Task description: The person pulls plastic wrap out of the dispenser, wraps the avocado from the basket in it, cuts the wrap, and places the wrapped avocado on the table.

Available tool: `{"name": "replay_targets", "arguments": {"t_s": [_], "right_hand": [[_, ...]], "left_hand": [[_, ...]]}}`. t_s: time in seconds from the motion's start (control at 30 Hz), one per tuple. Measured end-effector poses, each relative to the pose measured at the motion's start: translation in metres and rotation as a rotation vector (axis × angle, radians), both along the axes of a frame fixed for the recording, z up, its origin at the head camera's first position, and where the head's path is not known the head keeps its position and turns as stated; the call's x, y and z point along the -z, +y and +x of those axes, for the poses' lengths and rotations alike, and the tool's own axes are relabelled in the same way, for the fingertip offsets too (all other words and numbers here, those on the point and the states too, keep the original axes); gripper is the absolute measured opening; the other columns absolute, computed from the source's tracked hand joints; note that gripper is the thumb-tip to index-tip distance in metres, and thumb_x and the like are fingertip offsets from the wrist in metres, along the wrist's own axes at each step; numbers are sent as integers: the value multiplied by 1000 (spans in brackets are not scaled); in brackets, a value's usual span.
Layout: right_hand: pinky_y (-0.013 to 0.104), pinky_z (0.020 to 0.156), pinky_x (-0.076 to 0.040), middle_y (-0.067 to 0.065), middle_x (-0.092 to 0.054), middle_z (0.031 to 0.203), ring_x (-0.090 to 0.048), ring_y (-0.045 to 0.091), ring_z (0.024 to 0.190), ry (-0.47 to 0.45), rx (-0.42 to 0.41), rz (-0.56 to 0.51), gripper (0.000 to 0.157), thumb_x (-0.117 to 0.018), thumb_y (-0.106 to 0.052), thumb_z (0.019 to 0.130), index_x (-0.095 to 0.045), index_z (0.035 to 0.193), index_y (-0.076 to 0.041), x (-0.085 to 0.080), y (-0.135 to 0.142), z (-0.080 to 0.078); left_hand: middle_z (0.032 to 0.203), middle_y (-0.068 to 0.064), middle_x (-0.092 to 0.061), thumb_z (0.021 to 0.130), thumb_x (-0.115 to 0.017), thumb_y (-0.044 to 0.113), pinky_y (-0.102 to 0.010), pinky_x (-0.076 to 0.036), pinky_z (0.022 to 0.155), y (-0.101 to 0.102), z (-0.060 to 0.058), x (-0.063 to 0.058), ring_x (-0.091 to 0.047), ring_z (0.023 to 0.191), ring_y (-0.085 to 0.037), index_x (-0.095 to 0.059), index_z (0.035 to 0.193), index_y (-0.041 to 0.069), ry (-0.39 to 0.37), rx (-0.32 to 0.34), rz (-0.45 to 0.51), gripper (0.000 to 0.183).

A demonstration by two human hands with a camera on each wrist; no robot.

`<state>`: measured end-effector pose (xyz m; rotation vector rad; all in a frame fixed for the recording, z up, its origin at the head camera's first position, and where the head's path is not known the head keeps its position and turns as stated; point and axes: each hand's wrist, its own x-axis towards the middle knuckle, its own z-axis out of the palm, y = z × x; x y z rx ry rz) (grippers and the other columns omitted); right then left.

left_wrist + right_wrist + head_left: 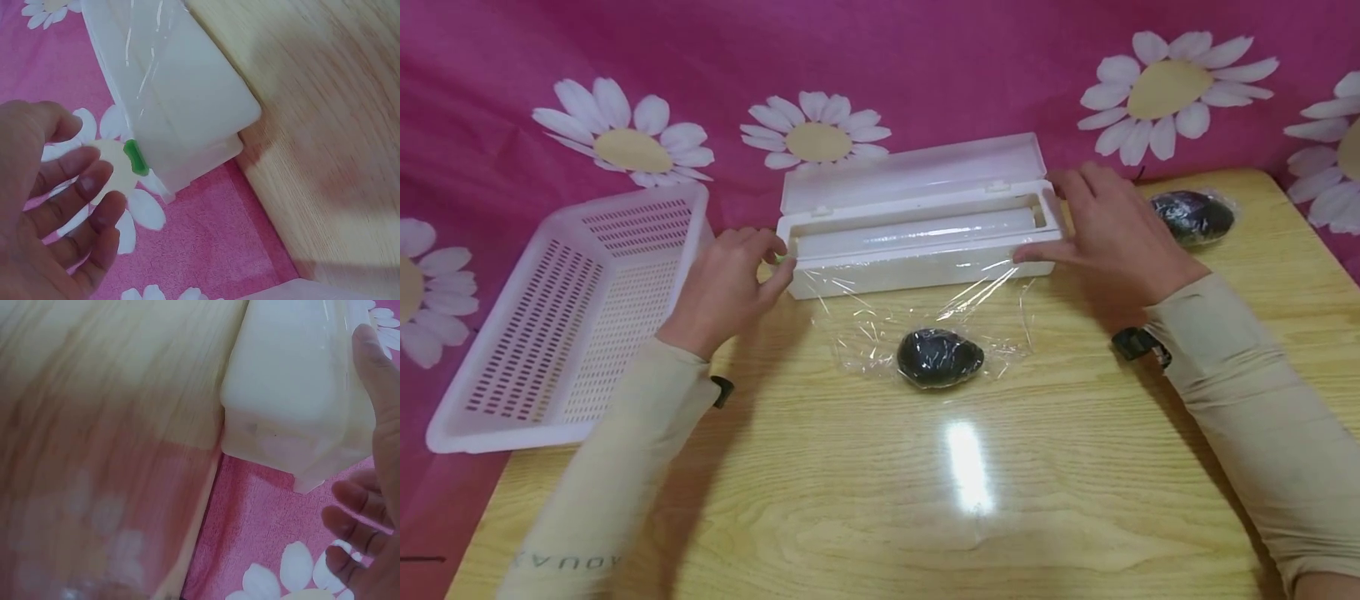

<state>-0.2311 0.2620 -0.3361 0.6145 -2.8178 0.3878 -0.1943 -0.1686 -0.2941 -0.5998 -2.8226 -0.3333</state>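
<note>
A white cling film dispenser (925,275) lies across the table with its lid (917,171) raised and a film roll (917,233) inside. Clear film (872,325) hangs from its front edge and spreads over a dark, shiny oval object (940,358), perhaps an avocado. At the dispenser's left end, my left hand (730,279) is close to a green slider (135,157); the left wrist view shows loosely bent fingers apart from it. My right hand (1108,225) holds the right end, thumb on the front edge, fingers around the rear corner.
A white perforated basket (557,417) stands at the left. Another dark oval object wrapped in film (1195,217) lies beyond my right hand. A pink flowered cloth (940,67) hangs behind the wooden table (850,483).
</note>
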Motion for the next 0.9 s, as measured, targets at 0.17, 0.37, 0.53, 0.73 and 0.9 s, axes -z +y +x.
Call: {"name": "replay_targets", "arguments": {"t_s": [0.17,0.37,0.53,0.73,0.9], "right_hand": [[43,73,-38,18,-49,99,-42,33,87,32,7,81,80,-77,-66,82,-54,106,7,1,4,-3],[53,81,-43,23,-52,103,-45,40,94,5,14,167,84,-65,-74,87,-55,101,8,1,5,-5],[70,104,-39,31,-55,126,-46,50,116,-86,38,198,100,-50,-80,92,-56,129,13,1,6,-5],[71,107,-37,31,-55,130,-46,49,118,-112,28,199,101,-46,-80,93,-53,135,12,2,6,-5],[69,102,-39,31,-57,126,-48,48,113,-111,26,198,101,-47,-80,93,-53,134,12,3,6,-5]], "left_hand": [[100,-22,-71,100,-63,24,-48,-54,84,1,-6,-1,-64,91,-36,-65,113,-5,-70,-72,-35,31],[106,-22,-68,99,-61,22,-50,-55,87,-5,-8,-2,-64,97,-36,-63,116,-3,-154,-89,-79,30],[104,-23,-72,99,-60,15,-50,-55,88,-9,-9,-2,-68,96,-37,-67,114,-4,-117,-17,-108,25],[104,-23,-74,99,-63,5,-48,-57,87,-10,-10,0,-70,95,-36,-70,111,-4,-109,42,-89,17],[106,-22,-73,99,-65,3,-49,-56,92,-8,-13,2,-70,99,-39,-71,110,-4,-93,54,-63,15]]}}
